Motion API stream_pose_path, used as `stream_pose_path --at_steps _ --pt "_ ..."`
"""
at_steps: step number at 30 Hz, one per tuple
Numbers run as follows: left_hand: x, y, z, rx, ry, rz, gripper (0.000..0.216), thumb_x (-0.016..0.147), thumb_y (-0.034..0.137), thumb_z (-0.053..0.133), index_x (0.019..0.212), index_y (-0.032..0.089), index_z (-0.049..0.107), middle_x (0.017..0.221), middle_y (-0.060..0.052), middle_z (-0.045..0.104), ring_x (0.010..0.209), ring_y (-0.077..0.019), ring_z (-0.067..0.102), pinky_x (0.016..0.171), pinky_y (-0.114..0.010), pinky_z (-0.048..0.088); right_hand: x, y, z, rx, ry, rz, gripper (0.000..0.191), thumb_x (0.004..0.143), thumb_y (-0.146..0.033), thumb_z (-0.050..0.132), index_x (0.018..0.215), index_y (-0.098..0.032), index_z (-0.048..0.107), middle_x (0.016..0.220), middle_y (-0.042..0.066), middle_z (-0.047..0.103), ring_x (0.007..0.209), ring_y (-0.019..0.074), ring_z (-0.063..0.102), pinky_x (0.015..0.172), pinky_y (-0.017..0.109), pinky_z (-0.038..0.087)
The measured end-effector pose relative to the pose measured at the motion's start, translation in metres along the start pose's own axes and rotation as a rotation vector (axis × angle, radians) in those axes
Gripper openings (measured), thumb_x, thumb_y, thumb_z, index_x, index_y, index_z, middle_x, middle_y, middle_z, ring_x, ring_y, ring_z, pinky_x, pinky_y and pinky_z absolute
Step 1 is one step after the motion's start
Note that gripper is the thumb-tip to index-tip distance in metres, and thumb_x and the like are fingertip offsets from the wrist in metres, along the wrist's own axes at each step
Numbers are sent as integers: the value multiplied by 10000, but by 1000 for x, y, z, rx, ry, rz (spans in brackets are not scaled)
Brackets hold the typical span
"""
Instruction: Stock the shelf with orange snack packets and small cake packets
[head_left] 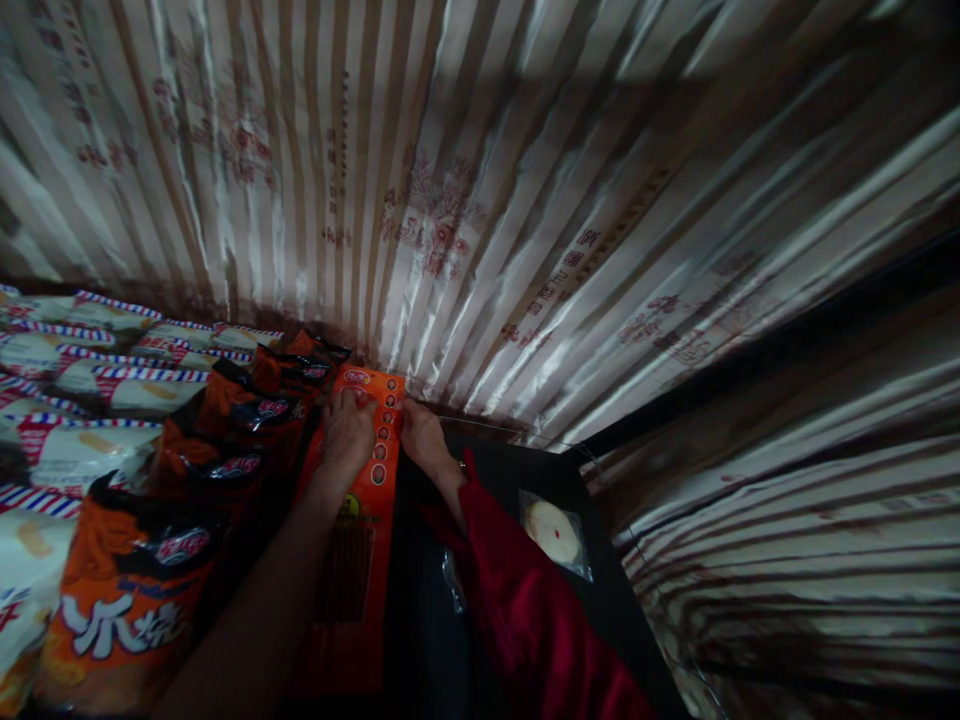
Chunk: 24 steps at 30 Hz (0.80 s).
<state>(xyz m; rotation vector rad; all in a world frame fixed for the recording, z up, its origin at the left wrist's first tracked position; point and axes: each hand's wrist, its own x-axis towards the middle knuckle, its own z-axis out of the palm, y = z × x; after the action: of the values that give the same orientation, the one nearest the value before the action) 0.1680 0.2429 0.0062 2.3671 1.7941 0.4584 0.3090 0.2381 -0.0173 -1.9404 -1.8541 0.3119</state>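
Observation:
A long, flat orange package (379, 520) with a column of round pictures along its right side lies on the dark surface. My left hand (347, 435) rests on its upper part, fingers curled in against it. At the upper right edge, my right hand (426, 437) pinches the package, its fingertips partly hidden. A dark red sleeve covers my right arm. Orange and black snack bags (135, 590) stand in a row just left of the package.
White snack bags with striped tops (97, 450) fill the far left. A round, pale flat item in a clear wrapper (555, 532) lies on the black surface (495, 465) at right. Pleated printed sheeting (450, 180) hangs behind, and a dark bar (750, 345) crosses it at right.

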Motion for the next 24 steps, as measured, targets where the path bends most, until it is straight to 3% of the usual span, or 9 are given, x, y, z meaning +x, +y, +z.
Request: stream_pose_path --at_steps 10,14,20,24 --pt "-1 0 1 0 19 -14 423 858 166 302 1087 194 657 1130 -140 572 1097 -304 477 895 -399 384 -12 -4 -3 -57 71 0 280 857 -130 445 1030 -185 659 980 84 606 760 142 594 741 227 470" --pt "0 -1 2 8 29 8 418 854 141 312 1084 190 659 1096 -129 590 1078 -296 490 887 -387 398 -14 2 0 -33 43 -36 342 841 -78 428 1035 -192 685 945 81 613 792 146 591 762 223 476" --pt "-1 0 -3 -21 51 118 371 825 97 387 1076 150 655 1101 -132 621 1073 -272 498 926 -375 396 -14 7 3 11 57 -65 454 782 10 391 1052 -203 688 944 65 618 824 137 581 817 225 474" --pt "-10 2 -8 -56 -8 183 326 787 116 493 1066 165 654 1131 -111 623 1073 -254 512 922 -366 421 -17 8 2 27 29 -62 469 777 13 391 1091 -188 676 941 75 619 831 144 580 813 227 477"
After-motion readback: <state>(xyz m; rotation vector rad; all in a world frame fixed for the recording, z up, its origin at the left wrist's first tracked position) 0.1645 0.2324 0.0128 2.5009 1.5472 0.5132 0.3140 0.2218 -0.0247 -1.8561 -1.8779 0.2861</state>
